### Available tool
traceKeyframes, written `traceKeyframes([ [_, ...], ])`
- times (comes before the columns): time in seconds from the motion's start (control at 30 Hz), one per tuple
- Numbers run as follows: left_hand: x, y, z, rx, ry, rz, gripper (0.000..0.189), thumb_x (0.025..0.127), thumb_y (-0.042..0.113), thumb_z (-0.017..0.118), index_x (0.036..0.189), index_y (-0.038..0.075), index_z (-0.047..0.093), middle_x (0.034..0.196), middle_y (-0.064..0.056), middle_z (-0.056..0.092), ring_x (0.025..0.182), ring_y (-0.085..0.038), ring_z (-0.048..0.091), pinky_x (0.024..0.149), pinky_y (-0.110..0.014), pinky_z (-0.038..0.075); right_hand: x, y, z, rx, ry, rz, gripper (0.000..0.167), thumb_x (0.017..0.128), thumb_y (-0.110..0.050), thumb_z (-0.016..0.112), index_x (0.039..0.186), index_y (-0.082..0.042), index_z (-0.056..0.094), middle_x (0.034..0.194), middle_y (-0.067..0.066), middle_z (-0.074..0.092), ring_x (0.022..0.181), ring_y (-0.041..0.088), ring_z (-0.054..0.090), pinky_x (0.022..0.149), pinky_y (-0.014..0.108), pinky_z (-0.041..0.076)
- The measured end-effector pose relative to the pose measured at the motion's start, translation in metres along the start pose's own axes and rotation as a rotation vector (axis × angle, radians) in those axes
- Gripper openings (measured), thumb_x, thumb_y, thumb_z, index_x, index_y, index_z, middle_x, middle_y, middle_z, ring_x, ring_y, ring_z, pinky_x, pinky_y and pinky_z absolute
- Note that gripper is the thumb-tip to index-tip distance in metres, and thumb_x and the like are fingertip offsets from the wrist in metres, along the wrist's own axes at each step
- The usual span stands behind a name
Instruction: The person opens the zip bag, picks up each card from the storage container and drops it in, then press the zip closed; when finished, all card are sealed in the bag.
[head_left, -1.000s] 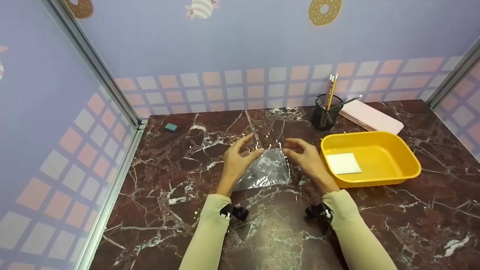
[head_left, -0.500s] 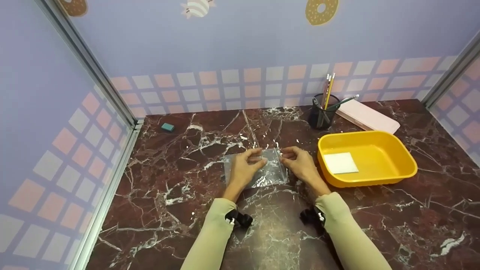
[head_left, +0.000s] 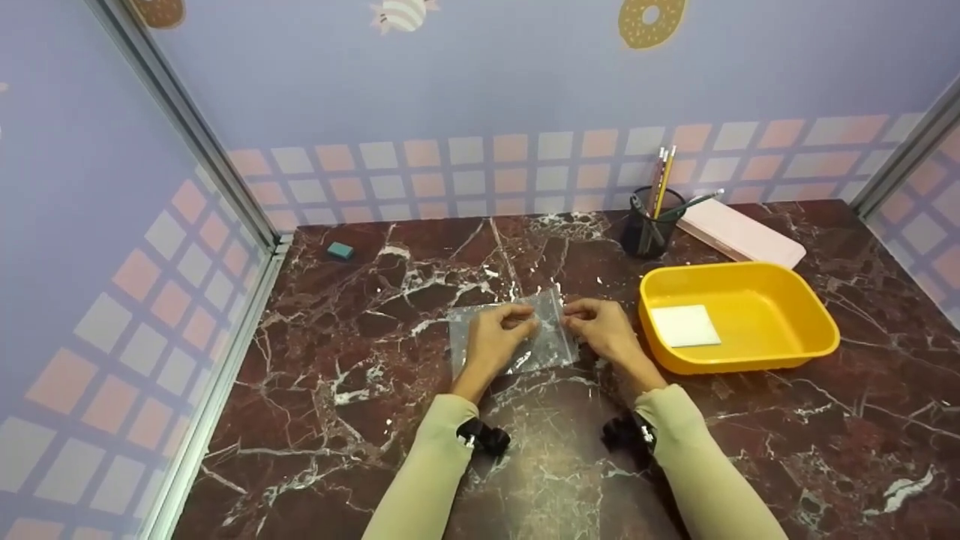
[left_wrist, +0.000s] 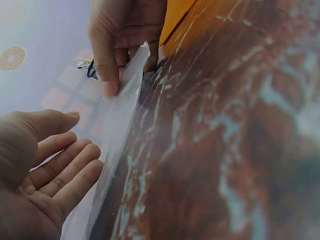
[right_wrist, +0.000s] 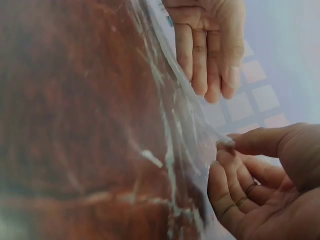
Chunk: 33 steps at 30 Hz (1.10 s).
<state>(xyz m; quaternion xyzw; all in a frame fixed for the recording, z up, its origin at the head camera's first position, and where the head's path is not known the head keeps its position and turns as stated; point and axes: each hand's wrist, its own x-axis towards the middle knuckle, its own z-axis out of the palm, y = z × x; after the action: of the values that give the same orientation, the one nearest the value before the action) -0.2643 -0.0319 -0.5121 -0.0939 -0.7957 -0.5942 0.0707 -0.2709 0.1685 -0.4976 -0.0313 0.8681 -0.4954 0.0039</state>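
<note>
A clear plastic zip bag (head_left: 466, 341) lies on the dark marbled tabletop, its strip edge toward the right. My right hand (head_left: 604, 326) pinches that edge between thumb and index finger. Seen from the right wrist, the bag's corner (right_wrist: 226, 143) sits at those fingertips, raised off the table. Over the middle of the bag hovers my left hand (head_left: 496, 337), covering part of it. Its fingers (left_wrist: 75, 175) are loosely extended beside the plastic with nothing between them and the thumb.
A yellow tray (head_left: 814, 315) holding a white square (head_left: 686, 326) stands right of my right hand. Behind it are a black mesh cup (head_left: 649, 232) of pencils and a pale pink case (head_left: 742, 232). A teal block (head_left: 340, 250) lies back left; small white bits dot the table.
Both hands have come down closer to the bag. My right hand has taken hold of its right edge, and my left hand has shifted slightly right and nearer to me.
</note>
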Motion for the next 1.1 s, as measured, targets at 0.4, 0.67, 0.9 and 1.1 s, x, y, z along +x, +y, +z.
traceKeyframes([
  [0.4,0.0,0.03,-0.005,-0.153,0.135,-0.055,0.019,0.091,0.016,0.087,0.095,-0.001,0.081,0.078,-0.007,0.077,0.075,-0.037,0.077,0.062,-0.033,0.066,-0.011,-0.028,-0.003,0.103,0.057,-0.256,0.006,0.096,-0.006,0.079,0.1,-0.001,0.08,0.092,0.009,0.078,0.074,0.02,0.064,0.061,0.017,0.05],
  [0.67,-0.002,0.042,-0.005,-0.315,0.138,-0.091,0.016,0.093,0.008,0.083,0.094,-0.006,0.076,0.084,-0.014,0.078,0.073,-0.022,0.076,0.069,-0.033,0.069,-0.017,-0.034,-0.002,0.089,0.029,-0.378,0.009,0.093,0.004,0.079,0.098,-0.003,0.08,0.099,0.009,0.079,0.068,0.015,0.062,0.056,0.014,0.05],
  [0.9,-0.002,0.044,-0.005,-0.38,0.115,-0.117,0.008,0.094,-0.003,0.077,0.094,-0.01,0.074,0.084,-0.017,0.077,0.071,-0.016,0.075,0.07,-0.032,0.069,-0.017,-0.033,-0.002,0.015,0.046,-0.512,0.011,0.091,0.006,0.08,0.097,-0.003,0.079,0.101,0.007,0.08,0.088,0.022,0.073,0.076,0.022,0.061],
  [1.1,-0.001,0.044,-0.006,-0.425,0.096,-0.138,0.008,0.091,-0.004,0.069,0.091,-0.011,0.073,0.084,-0.015,0.077,0.072,-0.02,0.075,0.071,-0.038,0.069,-0.018,-0.035,-0.002,0.005,0.028,-0.62,0.012,0.089,0.01,0.078,0.096,0.0,0.078,0.102,0.009,0.079,0.093,0.028,0.075,0.084,0.033,0.066],
])
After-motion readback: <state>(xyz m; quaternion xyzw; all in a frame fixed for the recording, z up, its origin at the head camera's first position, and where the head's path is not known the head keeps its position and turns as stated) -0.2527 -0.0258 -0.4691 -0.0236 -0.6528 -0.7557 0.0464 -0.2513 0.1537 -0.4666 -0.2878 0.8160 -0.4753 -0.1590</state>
